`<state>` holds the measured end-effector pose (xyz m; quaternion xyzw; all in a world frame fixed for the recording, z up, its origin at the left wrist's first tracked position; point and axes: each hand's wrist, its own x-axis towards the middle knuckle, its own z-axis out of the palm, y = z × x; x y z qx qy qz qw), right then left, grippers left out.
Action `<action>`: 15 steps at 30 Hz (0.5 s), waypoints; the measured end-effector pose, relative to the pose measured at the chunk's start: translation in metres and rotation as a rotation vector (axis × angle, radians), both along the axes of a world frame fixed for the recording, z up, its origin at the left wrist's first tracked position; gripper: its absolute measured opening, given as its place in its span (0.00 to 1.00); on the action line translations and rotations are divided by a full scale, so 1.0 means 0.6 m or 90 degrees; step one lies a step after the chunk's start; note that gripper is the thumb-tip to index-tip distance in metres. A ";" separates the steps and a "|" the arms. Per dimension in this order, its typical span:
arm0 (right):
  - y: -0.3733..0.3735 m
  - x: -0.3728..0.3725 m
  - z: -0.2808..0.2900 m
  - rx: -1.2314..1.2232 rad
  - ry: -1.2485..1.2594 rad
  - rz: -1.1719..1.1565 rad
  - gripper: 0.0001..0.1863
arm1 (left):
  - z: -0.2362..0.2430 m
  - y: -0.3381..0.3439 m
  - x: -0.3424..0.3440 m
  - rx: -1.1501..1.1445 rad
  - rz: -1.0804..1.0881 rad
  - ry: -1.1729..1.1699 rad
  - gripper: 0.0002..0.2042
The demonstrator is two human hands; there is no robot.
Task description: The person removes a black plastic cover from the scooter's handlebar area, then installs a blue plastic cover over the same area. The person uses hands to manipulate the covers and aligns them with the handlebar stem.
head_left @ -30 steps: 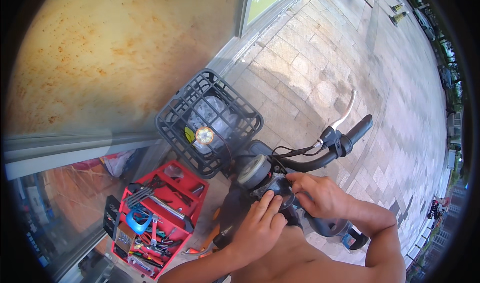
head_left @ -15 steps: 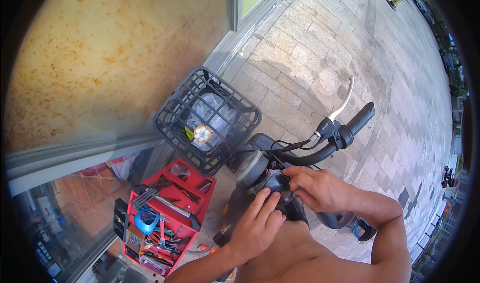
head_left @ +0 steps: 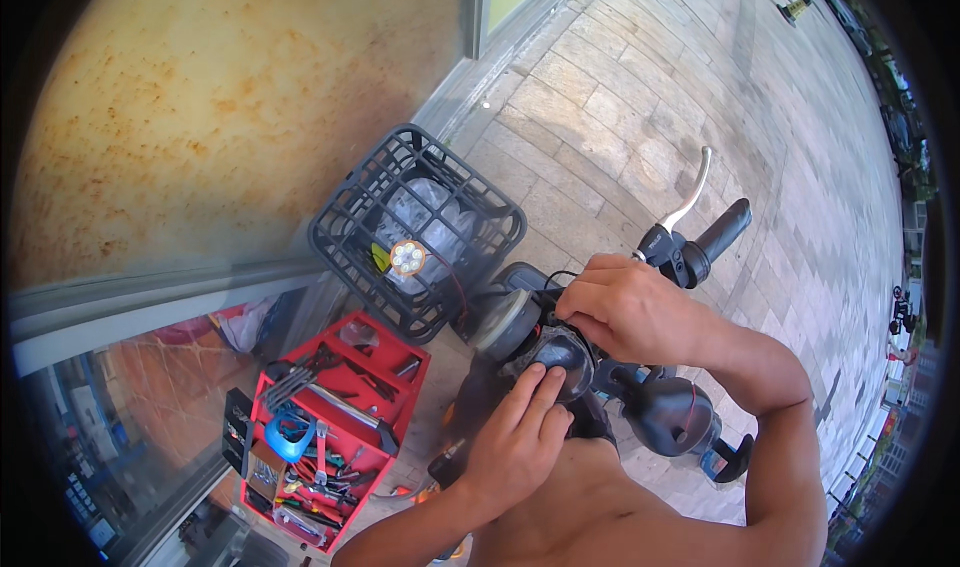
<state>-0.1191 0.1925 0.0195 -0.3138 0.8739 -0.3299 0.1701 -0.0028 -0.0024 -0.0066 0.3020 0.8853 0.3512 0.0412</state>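
In the middle of the bike's front end sits a dark, smooth-topped rounded unit [head_left: 566, 353] with a grey, dusty-looking rim. My left hand [head_left: 518, 445] rests on it, index and middle fingers stretched out on its near left side; that thumb is hidden. Just beyond the unit, my right hand [head_left: 628, 312] has its fingers bent and pinched by the thin black cables; what lies between the fingertips is hidden. A round lamp housing [head_left: 503, 325] with a pale rim adjoins the unit on its left. The black handlebar grip [head_left: 722, 229] and silver brake lever [head_left: 692, 193] stand beyond my right hand.
A black basket [head_left: 470, 182] holds clear plastic and a small round LED board [head_left: 407, 258] on a thin wire. The red toolbox [head_left: 412, 372], full of tools, stands left beside a glass shopfront. A black rounded part [head_left: 672, 414] lies right. Paving [head_left: 600, 107] stretches beyond.
My right hand has moved up and away from the dark unit's edge toward the cables and handlebar. The black rounded part at right shows more now. My left hand stays on the unit.
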 end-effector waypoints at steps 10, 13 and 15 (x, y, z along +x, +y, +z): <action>-0.021 -0.048 -0.043 0.222 -0.083 0.152 0.02 | -0.006 0.001 0.004 0.047 0.014 0.017 0.06; -0.024 -0.054 -0.050 0.215 -0.084 0.175 0.03 | -0.008 -0.001 0.004 0.040 0.007 0.023 0.06; -0.029 -0.056 -0.050 0.247 -0.109 0.176 0.03 | -0.009 -0.002 0.004 0.035 0.003 0.028 0.06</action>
